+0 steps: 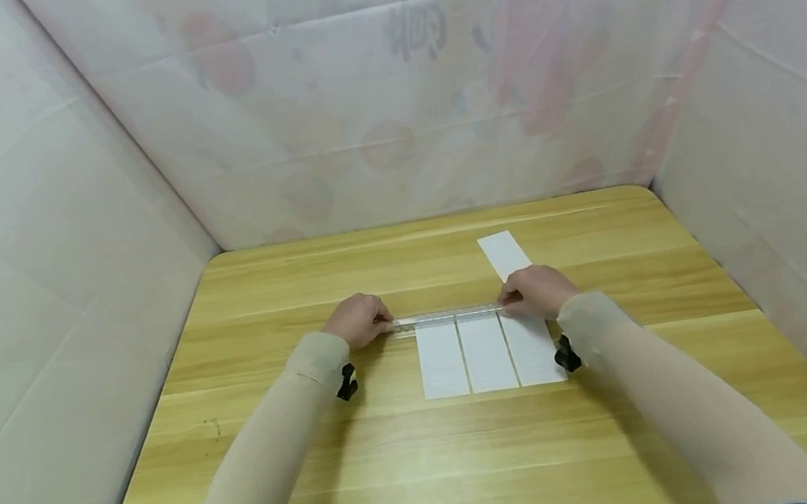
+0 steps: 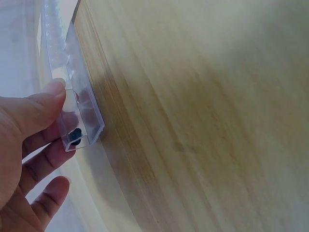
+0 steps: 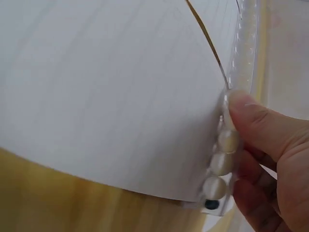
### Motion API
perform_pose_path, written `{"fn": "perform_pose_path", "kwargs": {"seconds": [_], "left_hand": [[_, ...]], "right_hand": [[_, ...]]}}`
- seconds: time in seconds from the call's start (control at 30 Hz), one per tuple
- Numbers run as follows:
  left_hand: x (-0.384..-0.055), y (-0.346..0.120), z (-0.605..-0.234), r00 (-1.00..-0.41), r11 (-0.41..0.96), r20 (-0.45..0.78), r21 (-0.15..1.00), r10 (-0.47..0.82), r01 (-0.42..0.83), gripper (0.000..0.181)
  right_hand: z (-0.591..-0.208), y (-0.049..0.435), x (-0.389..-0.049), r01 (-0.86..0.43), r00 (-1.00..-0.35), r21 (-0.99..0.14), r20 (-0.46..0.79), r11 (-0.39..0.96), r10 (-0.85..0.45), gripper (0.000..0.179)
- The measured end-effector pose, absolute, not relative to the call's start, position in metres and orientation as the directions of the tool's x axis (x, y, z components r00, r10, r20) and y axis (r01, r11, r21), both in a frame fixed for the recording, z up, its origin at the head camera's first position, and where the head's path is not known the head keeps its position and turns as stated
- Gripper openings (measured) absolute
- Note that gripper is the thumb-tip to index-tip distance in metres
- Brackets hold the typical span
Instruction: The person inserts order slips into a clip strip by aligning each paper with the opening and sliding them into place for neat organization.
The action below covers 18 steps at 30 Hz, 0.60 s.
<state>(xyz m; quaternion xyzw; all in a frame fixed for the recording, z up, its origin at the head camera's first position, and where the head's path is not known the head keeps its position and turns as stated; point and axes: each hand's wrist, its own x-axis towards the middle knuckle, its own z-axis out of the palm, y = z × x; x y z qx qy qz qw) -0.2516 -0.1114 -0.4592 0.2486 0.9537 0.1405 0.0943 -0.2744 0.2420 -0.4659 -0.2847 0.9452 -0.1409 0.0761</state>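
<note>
A long clear plastic strip point(image 1: 449, 316) lies crosswise along the far ends of three white paper cards point(image 1: 488, 355). My left hand point(image 1: 355, 321) pinches its left end between thumb and fingers; in the left wrist view that end of the strip point(image 2: 79, 111) has an angled profile and a dark spot. At the other end, my right hand point(image 1: 538, 290) pinches the strip, its thumb on top. Round, bead-like shapes and another dark spot show near that end in the right wrist view point(image 3: 221, 164). Faint lines run over the card point(image 3: 120, 96) there.
Another white card point(image 1: 504, 252) lies slanted behind the right hand, partly hidden by it. The wood-grain table point(image 1: 430, 467) has rounded far corners. Pale printed sheeting point(image 1: 326, 110) stands behind it and at both sides.
</note>
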Motion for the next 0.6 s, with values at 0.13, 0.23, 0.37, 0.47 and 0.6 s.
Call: {"fn": "perform_pose_path", "kwargs": {"seconds": [0.13, 0.23, 0.37, 0.47, 0.6], "left_hand": [[-0.2518, -0.1111, -0.4553, -0.857, 0.841, -0.133, 0.313, 0.498, 0.441, 0.013], [-0.2531, -0.1116, -0.4545, -0.859, 0.838, -0.128, 0.329, 0.496, 0.435, 0.012], [-0.2549, -0.1143, -0.4547, -0.859, 0.835, -0.116, 0.331, 0.498, 0.439, 0.012], [-0.2559, -0.1164, -0.4549, -0.856, 0.839, -0.127, 0.313, 0.501, 0.445, 0.012], [-0.2576, -0.113, -0.4532, -0.842, 0.845, -0.176, 0.283, 0.51, 0.453, 0.01]], "right_hand": [[-0.4723, 0.2482, -0.2698, -0.468, -0.863, -0.36, -0.011, 0.807, -0.506, 0.015], [-0.4736, 0.2519, -0.2679, -0.454, -0.876, -0.389, 0.03, 0.801, -0.482, 0.015], [-0.4721, 0.2524, -0.2665, -0.437, -0.886, -0.402, 0.04, 0.804, -0.462, 0.016], [-0.4712, 0.25, -0.2656, -0.445, -0.881, -0.39, 0.03, 0.806, -0.472, 0.016], [-0.4706, 0.2473, -0.2645, -0.464, -0.87, -0.367, 0.018, 0.806, -0.493, 0.016]]}}
